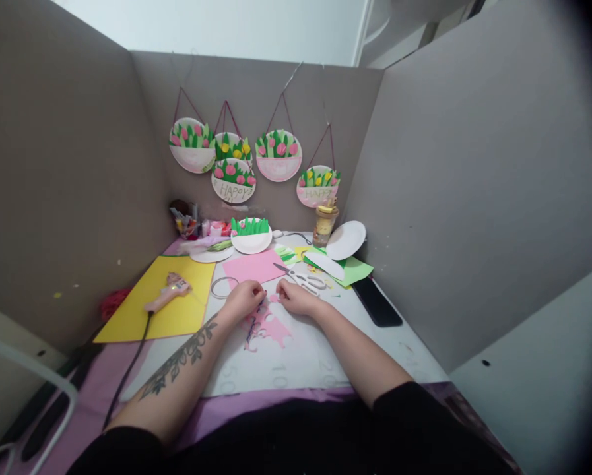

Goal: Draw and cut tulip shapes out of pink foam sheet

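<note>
My left hand (pixel 246 298) is closed in a pinch above the white work sheet; whatever its fingertips hold is too small to make out. Opposite it, my right hand (pixel 296 298) has its fingers curled, with a small pink paper piece (pixel 274 299) at the fingertips. Cut-up pink paper scraps (pixel 270 328) lie just below both hands. Beyond the right hand rest white-handled scissors (pixel 303 278), blades pointing left. A pink paper sheet (pixel 256 265) lies behind my hands, and a roll of tape (pixel 223 287) is beside my left hand.
On the left, a corded pink glue gun (pixel 169 295) lies on a yellow sheet (pixel 187 316). A black phone (pixel 376 301) is at right. Behind stand a paper-plate flower basket (pixel 251 242), a drink cup (pixel 324 227) and a white plate (pixel 346 240). Several finished plates hang on the grey partition (pixel 256 79).
</note>
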The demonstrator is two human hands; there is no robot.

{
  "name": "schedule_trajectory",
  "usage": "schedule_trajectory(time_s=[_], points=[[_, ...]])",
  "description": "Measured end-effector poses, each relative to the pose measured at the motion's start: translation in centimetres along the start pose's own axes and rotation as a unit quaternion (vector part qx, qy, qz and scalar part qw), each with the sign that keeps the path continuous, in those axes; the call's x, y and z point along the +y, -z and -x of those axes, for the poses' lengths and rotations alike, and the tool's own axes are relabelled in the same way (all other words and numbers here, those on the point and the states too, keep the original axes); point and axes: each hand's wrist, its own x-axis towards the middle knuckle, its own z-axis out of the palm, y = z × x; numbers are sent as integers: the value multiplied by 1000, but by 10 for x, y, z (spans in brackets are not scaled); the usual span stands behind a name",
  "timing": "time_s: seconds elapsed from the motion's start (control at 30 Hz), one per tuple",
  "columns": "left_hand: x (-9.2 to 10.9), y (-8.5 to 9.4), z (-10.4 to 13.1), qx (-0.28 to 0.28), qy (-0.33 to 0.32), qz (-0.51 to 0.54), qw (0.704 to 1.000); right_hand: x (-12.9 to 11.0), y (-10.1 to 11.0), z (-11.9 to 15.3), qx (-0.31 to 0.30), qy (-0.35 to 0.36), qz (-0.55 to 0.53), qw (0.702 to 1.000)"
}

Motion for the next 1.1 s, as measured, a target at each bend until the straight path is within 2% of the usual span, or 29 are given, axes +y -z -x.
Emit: schedule_trajectory(time_s=[0.23, 0.47, 0.63, 0.73, 0.9, 0.97, 1.1], points=[[8, -6, 4, -48, 16, 121, 991, -6, 1, 0, 70, 28, -119, 990], [12, -13, 5, -64, 10, 64, 996, -19, -6, -3, 96, 52, -169, 979], [11, -14, 4, -69, 16, 81, 994, -12, -14, -12, 121, 18, -275, 954], [11, -12, 4, -71, 26, 68, 995, -4, -14, -13, 143, -21, -263, 954], [7, -12, 2, -41, 57, 54, 996, 4, -13, -12, 143, -84, -237, 957], [7, -14, 2, -44, 62, 87, 993, 1, -12, -12, 154, -75, -255, 952], [8, -15, 2, -79, 95, 225, 966, -14, -7, -11, 204, 14, -313, 927]])
